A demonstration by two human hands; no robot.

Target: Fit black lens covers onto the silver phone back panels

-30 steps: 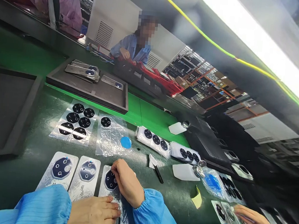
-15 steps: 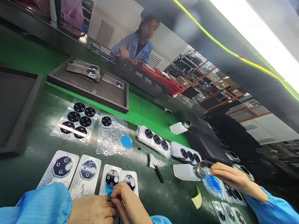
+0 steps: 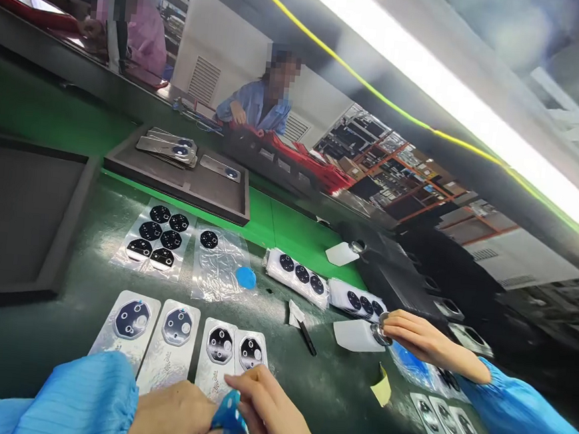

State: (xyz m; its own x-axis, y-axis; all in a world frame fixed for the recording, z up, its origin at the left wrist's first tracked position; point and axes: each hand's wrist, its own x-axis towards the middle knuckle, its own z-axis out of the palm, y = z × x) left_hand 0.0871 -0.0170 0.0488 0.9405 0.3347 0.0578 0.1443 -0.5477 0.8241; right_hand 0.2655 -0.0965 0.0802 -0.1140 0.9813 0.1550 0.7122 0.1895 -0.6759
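Note:
Several silver phone back covers lie in a row at the near edge, the leftmost (image 3: 130, 325) and the two on the right (image 3: 218, 355) (image 3: 251, 354) each with a dark camera ring. Just below them my left hand (image 3: 173, 418) and my right hand (image 3: 274, 416) meet, fingers pinched together. Between them sits a small blue protective film (image 3: 228, 418), lifted off the covers. Both hands touch it. Blue sleeves cover my forearms.
Clear sheets of black lens pieces (image 3: 157, 237) (image 3: 220, 265) lie beyond the covers. A dark tray (image 3: 192, 186) holds more covers, and a big dark tray (image 3: 19, 216) sits left. A black pen (image 3: 306, 337) and a yellow note (image 3: 381, 388) lie nearby. A co-worker's hand (image 3: 410, 337) rests on a white bottle (image 3: 355, 334).
The blue film has come up off the covers and now sits between my fingers, nearer to me. The co-worker's hand has shifted left onto the bottle's cap.

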